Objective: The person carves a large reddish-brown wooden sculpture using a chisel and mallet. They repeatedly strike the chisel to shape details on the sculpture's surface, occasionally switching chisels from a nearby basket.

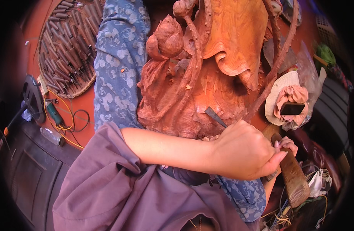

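Observation:
My left hand [244, 150] reaches across from the left, closed in a fist around a carving chisel. The chisel's flat dark blade [215, 116] sticks out from the fist toward the upper left, over the carved wood; most of its handle is hidden. Just beyond that fist, my right hand [288, 144] is partly covered, its curled fingers around a worn wooden mallet [294, 177]. The mallet slants down to the right. In front of both hands stands a reddish wood carving [227, 96] with a lotus bud [166, 38], thorny curved stems and a smooth orange curling leaf [236, 42].
A round woven tray [82, 90] full of wooden-handled chisels lies at the far left. Near it are a green power tool [54, 114] with a yellow cord and a clear bottle [51, 136]. At right, a phone [292, 109] rests on a pale hat [275, 94].

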Demonstrator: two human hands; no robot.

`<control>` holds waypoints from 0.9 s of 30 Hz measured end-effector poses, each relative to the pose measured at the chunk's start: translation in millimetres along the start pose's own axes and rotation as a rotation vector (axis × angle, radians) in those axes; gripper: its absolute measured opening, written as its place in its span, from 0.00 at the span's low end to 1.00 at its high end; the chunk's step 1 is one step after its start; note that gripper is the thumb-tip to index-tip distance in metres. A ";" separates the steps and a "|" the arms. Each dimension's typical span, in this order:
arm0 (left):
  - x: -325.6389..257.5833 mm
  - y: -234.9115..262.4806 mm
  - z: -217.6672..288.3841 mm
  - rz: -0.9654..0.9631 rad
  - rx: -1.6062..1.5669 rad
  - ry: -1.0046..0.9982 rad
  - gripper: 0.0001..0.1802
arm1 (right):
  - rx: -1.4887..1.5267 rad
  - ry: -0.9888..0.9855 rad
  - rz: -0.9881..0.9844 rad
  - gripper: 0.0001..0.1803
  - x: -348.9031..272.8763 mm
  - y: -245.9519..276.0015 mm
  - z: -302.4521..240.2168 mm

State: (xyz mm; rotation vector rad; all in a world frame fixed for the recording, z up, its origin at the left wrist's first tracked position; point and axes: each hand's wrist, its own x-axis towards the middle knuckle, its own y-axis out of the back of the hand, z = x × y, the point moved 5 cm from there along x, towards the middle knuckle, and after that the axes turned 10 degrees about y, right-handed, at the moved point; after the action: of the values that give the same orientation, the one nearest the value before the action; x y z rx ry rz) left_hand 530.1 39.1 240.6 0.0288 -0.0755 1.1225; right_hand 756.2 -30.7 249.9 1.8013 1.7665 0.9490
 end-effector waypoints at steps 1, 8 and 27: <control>-0.1 2.5 -0.4 0.009 -0.017 0.007 0.18 | -0.011 -0.010 -0.003 0.18 0.6 1.8 -0.1; -0.3 27.7 2.9 0.152 -0.171 0.028 0.18 | 0.004 0.147 -0.062 0.17 29.4 32.2 -40.8; -17.1 31.9 -6.9 0.124 -0.216 -0.162 0.22 | -0.762 -0.303 -0.154 0.17 -36.4 19.7 -93.1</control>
State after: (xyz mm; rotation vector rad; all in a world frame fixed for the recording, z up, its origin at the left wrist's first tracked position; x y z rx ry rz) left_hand 494.3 38.0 232.0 -0.0787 -0.3460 1.2293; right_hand 703.6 -82.3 320.3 1.2159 1.1147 1.0304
